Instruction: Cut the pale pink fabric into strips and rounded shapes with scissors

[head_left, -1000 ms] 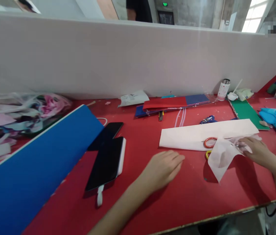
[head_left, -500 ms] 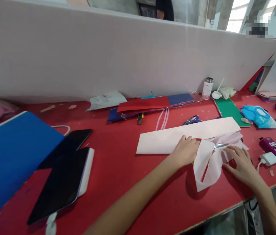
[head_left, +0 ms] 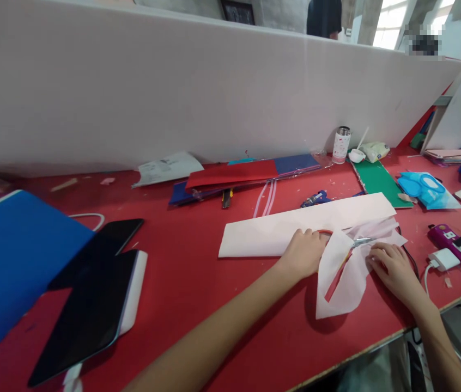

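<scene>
My left hand [head_left: 303, 253] is closed around the orange handle of a pair of scissors [head_left: 362, 241], whose metal blades point right. The blades lie at a slit in a thin pale pink sheet [head_left: 343, 294]; red table shows through the slit. My right hand [head_left: 392, 270] has its fingers bent over the sheet's right side, pinching it beside the blade tips. Part of the scissor handle is hidden by my left hand and the sheet. Behind both hands lies a long folded pale paper strip [head_left: 263, 234].
On the red table [head_left: 198, 305] lie a blue board [head_left: 22, 261], a black tablet [head_left: 87, 316], a box cutter [head_left: 226, 198], a glue gun [head_left: 315, 198] and a purple power strip [head_left: 451, 242]. A white bottle [head_left: 341, 145] stands by the white partition [head_left: 173, 92]. A person [head_left: 323, 19] is beyond it.
The view has shifted slightly, so table things sit a little further left. The scissor blades look more closed, and the slit in the pink sheet tilts more. Both hands keep their holds.
</scene>
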Tool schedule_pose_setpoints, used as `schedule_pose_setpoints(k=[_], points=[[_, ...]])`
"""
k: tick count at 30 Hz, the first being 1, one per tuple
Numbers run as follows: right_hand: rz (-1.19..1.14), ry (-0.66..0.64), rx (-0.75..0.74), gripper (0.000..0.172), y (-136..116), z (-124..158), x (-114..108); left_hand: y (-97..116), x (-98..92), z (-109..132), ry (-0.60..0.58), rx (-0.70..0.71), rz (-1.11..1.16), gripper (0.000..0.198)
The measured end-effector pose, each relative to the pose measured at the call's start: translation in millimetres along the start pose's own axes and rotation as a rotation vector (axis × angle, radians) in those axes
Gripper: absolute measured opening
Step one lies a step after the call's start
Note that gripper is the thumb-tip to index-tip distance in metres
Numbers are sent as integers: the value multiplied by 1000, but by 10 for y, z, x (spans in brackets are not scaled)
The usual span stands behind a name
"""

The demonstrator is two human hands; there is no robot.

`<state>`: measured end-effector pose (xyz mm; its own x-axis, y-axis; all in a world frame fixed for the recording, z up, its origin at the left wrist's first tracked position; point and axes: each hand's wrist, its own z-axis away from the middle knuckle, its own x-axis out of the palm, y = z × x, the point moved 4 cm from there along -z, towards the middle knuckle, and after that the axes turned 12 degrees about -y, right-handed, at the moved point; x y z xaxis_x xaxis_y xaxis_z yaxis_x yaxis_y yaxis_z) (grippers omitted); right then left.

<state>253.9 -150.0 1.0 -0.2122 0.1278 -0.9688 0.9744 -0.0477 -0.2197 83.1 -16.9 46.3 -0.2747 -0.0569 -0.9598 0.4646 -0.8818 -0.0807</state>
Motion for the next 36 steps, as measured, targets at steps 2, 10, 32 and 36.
schedule_pose_setpoints(k=[2, 10, 32, 36], points=[[7, -4, 4, 21, -26, -6, 0, 28, -14, -12, -8, 8, -5, 18], [15, 23, 46, 23, -58, -14, 38, 51, 32, -7, -50, 30, -11, 25], [-53, 60, 28, 22, -344, 132, 31, 8, -42, 65, -77, 27, -104, 18], [-54, 67, 31, 17, -359, 127, 36, 76, -63, 76, -97, 25, -186, 23]])
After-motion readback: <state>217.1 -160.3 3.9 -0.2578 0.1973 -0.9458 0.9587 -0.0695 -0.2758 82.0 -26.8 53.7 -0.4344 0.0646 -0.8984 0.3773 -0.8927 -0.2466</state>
